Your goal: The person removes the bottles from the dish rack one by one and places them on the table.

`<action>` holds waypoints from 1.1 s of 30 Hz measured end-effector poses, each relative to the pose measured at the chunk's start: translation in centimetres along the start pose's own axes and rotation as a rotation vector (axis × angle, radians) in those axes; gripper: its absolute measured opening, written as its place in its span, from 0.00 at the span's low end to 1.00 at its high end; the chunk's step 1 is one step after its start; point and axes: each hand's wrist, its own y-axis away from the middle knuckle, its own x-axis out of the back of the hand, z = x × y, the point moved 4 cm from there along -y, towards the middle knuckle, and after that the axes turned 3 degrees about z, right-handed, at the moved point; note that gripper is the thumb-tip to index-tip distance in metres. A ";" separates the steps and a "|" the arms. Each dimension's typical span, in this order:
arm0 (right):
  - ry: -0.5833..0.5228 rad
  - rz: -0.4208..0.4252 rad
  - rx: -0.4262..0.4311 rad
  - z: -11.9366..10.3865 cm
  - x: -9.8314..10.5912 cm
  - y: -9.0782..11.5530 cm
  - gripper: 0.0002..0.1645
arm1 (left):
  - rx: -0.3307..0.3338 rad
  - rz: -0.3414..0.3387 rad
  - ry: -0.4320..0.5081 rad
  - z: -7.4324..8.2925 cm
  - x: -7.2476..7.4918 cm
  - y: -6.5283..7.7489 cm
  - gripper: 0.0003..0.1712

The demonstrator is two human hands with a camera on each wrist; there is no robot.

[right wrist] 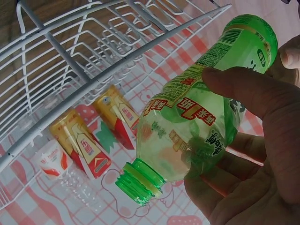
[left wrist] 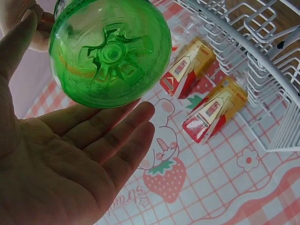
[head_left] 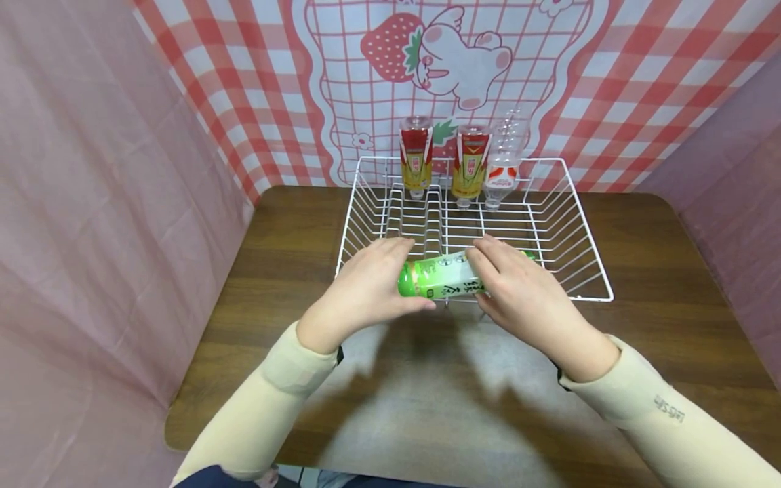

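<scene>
A green plastic drink bottle lies sideways over the front of a white wire rack. My right hand grips the bottle around its body toward the neck, thumb on one side and fingers on the other. Its threaded neck has no cap and points away from that hand. At the base end is my left hand, its fingers extended and spread beside the green bottle base, thumb apart from them.
Two red and yellow bottles stand neck down at the back of the rack. Beside them a clear bottle with a white and red label is also neck down. The rack sits on a brown wooden table before a checked cloth.
</scene>
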 end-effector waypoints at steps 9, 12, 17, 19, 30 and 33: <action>0.007 0.007 -0.002 -0.1 0.1 0.1 0.41 | -0.014 -0.022 -0.029 0.3 -0.3 -0.1 0.53; 0.007 0.018 0.005 -0.2 0.2 0.0 0.41 | -0.028 -0.022 -0.044 0.5 -0.4 -0.1 0.53; 0.012 0.031 0.017 -0.5 0.3 0.0 0.40 | -0.039 -0.029 -0.080 0.6 -0.8 0.0 0.51; 0.015 0.035 0.021 -0.6 0.3 -0.1 0.39 | -0.040 -0.029 -0.092 0.7 -0.9 0.0 0.50; 0.041 0.057 0.031 -1.1 0.5 -0.1 0.39 | -0.080 -0.009 -0.159 1.6 -1.5 -0.2 0.44; 0.046 0.056 0.032 -1.1 0.5 -0.1 0.39 | -0.085 0.014 -0.182 1.6 -1.7 -0.1 0.44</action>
